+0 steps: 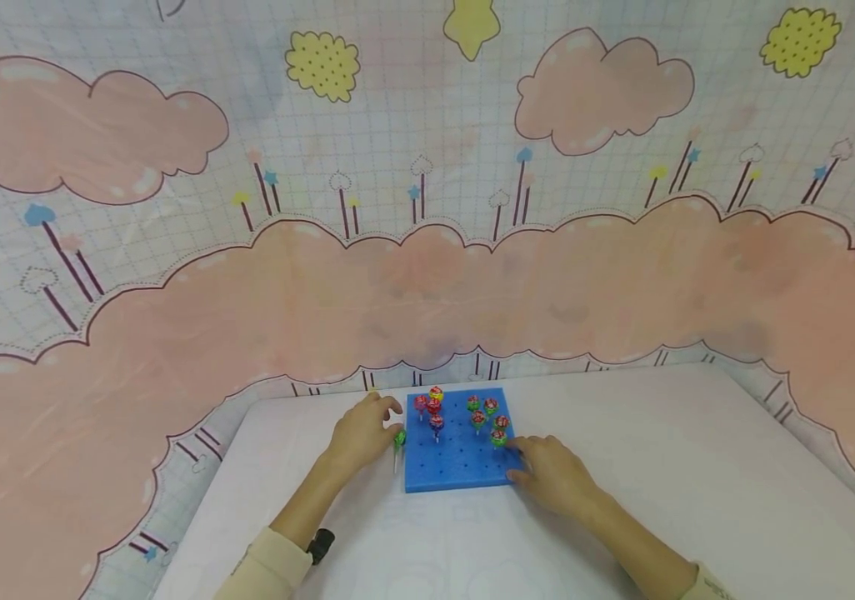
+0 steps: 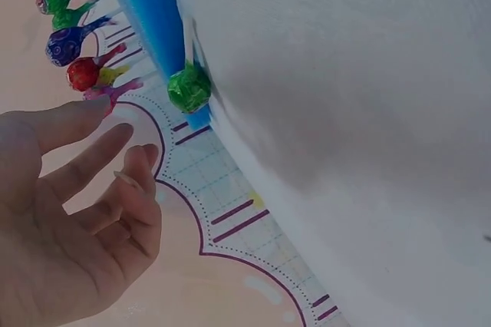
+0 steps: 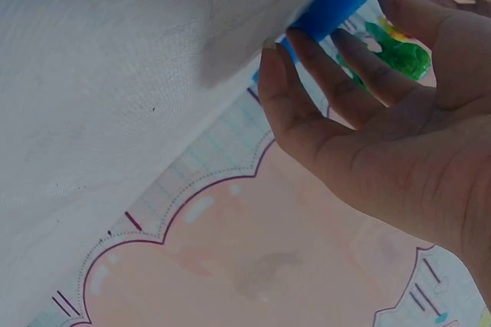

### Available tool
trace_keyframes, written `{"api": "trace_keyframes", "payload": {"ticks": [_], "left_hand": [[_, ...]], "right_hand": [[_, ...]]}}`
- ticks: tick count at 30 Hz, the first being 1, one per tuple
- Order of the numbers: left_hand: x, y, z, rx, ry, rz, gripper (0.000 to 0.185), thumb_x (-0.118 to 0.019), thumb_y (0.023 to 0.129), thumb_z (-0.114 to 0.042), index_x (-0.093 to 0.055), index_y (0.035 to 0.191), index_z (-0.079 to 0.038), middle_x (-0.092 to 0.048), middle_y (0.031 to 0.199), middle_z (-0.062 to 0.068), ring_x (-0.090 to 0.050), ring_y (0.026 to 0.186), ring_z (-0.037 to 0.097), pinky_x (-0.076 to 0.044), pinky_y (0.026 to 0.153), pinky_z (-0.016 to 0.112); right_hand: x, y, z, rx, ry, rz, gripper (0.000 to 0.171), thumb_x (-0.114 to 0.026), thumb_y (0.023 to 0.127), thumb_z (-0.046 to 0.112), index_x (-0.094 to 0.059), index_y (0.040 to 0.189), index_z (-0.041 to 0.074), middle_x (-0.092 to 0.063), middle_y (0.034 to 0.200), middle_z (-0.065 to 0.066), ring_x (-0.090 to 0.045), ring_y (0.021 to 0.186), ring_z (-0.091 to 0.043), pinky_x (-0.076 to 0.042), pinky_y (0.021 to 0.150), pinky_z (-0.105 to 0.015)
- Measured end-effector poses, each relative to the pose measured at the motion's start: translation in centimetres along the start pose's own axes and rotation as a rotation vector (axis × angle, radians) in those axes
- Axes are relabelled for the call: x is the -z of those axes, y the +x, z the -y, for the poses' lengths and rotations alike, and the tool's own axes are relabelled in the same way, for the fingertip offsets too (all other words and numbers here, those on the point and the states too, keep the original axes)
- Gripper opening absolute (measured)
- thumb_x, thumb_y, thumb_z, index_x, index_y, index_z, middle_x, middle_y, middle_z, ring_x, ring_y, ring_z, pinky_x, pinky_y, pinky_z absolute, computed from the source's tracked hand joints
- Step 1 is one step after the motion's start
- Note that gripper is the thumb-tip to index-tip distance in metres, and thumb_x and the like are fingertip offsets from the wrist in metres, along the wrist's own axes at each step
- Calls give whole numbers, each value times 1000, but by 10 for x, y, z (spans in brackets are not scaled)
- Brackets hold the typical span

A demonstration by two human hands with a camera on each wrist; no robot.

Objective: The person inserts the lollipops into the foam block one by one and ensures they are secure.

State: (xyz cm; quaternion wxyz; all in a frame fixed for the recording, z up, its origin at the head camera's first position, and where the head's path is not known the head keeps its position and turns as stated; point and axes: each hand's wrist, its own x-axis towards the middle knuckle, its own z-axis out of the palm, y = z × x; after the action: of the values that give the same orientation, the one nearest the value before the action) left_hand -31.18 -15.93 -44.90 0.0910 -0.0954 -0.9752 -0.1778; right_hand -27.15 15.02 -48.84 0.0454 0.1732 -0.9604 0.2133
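Note:
A blue foam board [image 1: 457, 471] with rows of small holes lies on the table. Lollipops stand in it in two groups: a mixed cluster with a red one [image 1: 434, 406] and a dark blue one [image 1: 437, 423] on the left, several green-and-red ones [image 1: 477, 417] on the right. Along the board's left edge lies a green lollipop [image 2: 189, 89], stick toward the person. My left hand [image 1: 362, 433] hovers beside that lollipop, fingers loosely bent and holding nothing. At the right edge, my right hand [image 1: 553, 475] rests with extended fingers [image 3: 326, 74] against the board.
The table [image 1: 660, 450] has a white cover. Behind it hangs a backdrop [image 1: 412, 292] printed with pink clouds. A dark band [image 1: 320, 546] is on the left wrist.

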Motion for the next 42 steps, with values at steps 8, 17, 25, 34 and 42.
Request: {"api": "trace_keyframes", "payload": {"ticks": [8,17,25,34,42], "left_hand": [[-9,3,3,19,14,80,26,-79,93,-20,-73,116,-11,-65,99,6,-64,82,23,-58,69,42],[-20,5,3,56,48,131,24,-78,93,-19,-74,115,-9,-64,98,6,-63,83,22,-60,76,45],[-29,7,6,31,66,133,23,-77,94,-17,-73,115,-8,-65,100,8,-65,86,24,-60,79,48],[-35,9,12,31,69,104,14,-79,91,-13,-75,104,-9,-64,90,5,-64,81,23,-59,74,46],[-31,9,12,20,9,55,14,-80,89,-8,-73,101,-7,-62,89,4,-61,79,20,-59,76,42]], "right_hand": [[-1,0,-1,-2,-7,-3,38,-82,92,25,-73,125,10,-74,122,-10,-68,112,-33,-57,96,-51],[0,1,0,-1,-1,0,38,-82,92,24,-73,126,9,-74,122,-11,-68,111,-33,-57,96,-51],[0,1,0,-7,-7,2,38,-81,92,25,-73,126,9,-75,121,-10,-68,110,-32,-57,96,-51],[-1,3,-2,4,-2,3,38,-82,92,25,-73,125,8,-75,118,-10,-68,107,-31,-59,93,-49],[-1,3,-4,13,1,-8,38,-82,91,25,-73,124,8,-75,117,-10,-68,106,-30,-59,93,-48]]}}
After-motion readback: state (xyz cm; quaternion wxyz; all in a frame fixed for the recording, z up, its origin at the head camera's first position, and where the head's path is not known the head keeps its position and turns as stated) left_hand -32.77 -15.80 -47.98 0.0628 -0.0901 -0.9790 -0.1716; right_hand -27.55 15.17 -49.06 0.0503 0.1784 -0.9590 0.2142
